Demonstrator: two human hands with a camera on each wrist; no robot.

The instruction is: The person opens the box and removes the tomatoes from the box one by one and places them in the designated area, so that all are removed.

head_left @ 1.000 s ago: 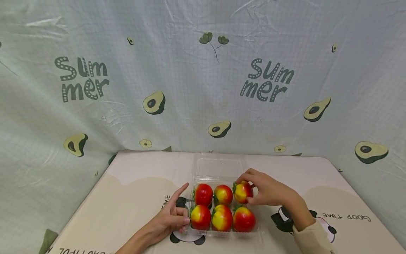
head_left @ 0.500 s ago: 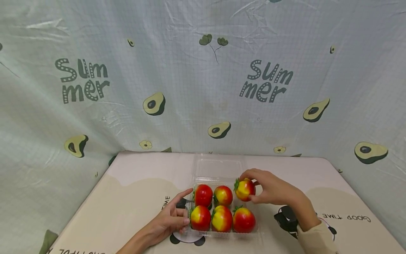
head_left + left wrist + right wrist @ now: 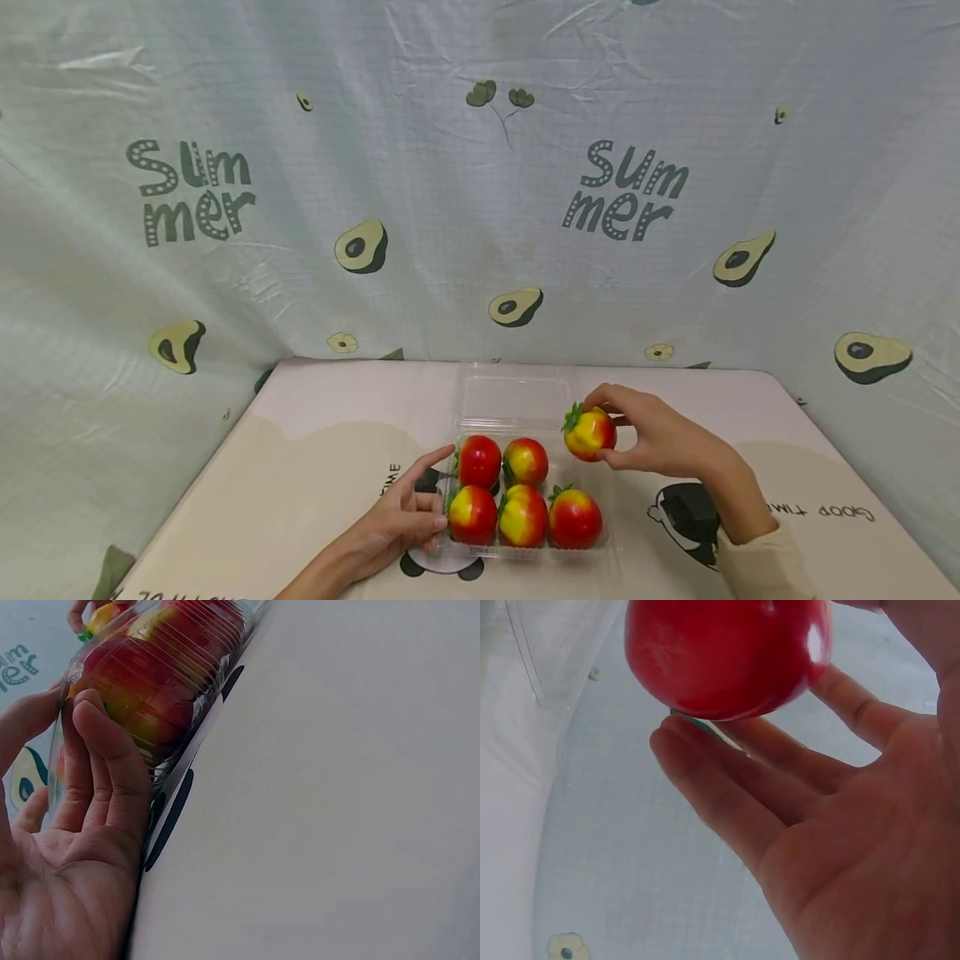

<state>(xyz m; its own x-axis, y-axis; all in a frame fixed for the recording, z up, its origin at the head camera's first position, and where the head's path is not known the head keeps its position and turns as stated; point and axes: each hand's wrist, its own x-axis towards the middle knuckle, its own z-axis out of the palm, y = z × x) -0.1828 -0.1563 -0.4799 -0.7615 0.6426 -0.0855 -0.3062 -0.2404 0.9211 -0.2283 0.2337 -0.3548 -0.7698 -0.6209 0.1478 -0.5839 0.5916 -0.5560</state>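
Note:
In the head view my right hand (image 3: pixel 660 433) holds a red-and-yellow fruit with a green leafy top (image 3: pixel 588 432) between thumb and fingers, raised over the back right of a clear plastic box (image 3: pixel 517 552). The fruit's red underside (image 3: pixel 727 656) fills the top of the right wrist view. My left hand (image 3: pixel 397 521) holds the box at its left side, index finger stretched along the edge and the other fingers bent. Its fingertips (image 3: pixel 101 724) are right at the box wall in the left wrist view. Several similar fruits (image 3: pixel 522 515) sit inside in two rows, with the back right spot bare.
The box's clear lid (image 3: pixel 517 398) lies folded back toward the rear of the table. A pale cloth with panda prints (image 3: pixel 330 475) covers the table. Behind it hangs a curtain (image 3: pixel 435 167) printed with avocados and lettering.
My right hand has lifted the fruit out of the back right spot, moving up and slightly right. My left hand stays at the box, its index finger a little lower.

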